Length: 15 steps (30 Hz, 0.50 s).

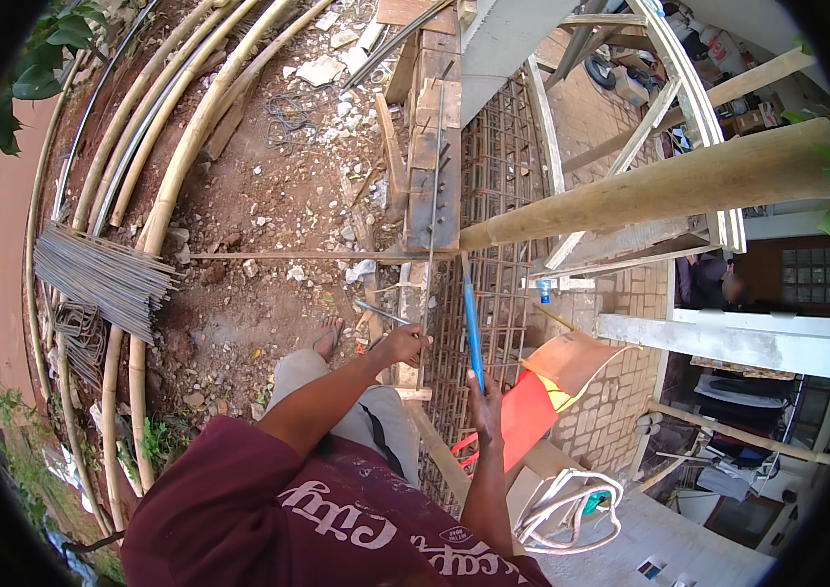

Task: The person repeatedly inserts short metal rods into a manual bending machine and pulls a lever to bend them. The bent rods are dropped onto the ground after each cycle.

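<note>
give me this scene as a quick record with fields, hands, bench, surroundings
left hand: at a long thin rod, exact grip unclear
right hand: wrapped around the lower end of a blue bar
bench: narrow wooden board with short pegs
right of bench: rusty steel rod cage
far left: bundle of thin rods lying across bamboo poles
ground: reddish soil with rubble

the blue bar point(471, 318) looks smooth, the wooden plank point(449, 227) rough.
</note>
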Each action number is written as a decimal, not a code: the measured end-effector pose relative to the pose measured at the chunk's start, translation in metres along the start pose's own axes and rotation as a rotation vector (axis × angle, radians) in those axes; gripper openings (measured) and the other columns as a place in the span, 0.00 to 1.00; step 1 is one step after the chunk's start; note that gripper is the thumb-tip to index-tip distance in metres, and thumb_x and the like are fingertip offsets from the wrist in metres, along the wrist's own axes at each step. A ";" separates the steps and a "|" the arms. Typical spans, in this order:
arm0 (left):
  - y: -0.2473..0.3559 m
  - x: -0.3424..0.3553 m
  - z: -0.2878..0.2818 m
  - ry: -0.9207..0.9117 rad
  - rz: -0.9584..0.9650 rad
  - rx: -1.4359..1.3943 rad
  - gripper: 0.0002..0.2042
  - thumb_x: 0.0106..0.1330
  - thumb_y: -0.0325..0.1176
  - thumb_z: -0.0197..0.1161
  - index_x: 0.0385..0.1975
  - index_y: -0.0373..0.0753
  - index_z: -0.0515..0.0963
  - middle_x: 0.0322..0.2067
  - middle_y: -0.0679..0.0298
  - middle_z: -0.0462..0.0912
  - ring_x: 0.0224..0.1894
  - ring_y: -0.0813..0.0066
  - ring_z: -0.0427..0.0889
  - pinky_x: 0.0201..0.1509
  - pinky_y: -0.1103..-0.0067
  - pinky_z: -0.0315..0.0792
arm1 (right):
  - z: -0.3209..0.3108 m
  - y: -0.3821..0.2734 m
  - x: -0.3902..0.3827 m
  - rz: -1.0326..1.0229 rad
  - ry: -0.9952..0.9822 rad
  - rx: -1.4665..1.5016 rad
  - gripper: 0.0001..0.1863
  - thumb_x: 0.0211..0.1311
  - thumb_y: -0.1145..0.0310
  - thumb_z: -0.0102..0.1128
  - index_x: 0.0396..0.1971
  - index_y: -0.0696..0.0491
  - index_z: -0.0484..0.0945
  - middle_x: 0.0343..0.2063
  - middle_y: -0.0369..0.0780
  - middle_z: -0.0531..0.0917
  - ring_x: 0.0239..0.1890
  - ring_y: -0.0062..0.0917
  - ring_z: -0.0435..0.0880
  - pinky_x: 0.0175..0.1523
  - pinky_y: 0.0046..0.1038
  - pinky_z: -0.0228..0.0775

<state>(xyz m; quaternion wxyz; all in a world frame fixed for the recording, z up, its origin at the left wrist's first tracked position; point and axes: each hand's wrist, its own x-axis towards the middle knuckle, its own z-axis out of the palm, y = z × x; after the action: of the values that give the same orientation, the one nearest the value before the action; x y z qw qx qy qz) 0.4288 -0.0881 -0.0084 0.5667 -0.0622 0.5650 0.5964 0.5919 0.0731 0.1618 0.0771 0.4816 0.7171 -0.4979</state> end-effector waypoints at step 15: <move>-0.001 -0.019 0.006 0.040 0.123 -0.005 0.16 0.77 0.43 0.69 0.33 0.36 0.80 0.28 0.63 0.87 0.30 0.76 0.88 0.34 0.74 0.85 | -0.114 -0.088 0.266 -0.159 -0.485 -0.672 0.43 0.65 0.25 0.63 0.35 0.59 0.89 0.18 0.34 0.74 0.27 0.23 0.73 0.36 0.35 0.67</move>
<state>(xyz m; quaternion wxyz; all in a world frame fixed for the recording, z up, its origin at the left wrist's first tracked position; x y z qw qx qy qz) 0.4401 -0.0951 0.0064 0.5175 -0.0409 0.5777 0.6300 0.4269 0.3231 0.1171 0.3576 0.2418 0.8356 -0.3398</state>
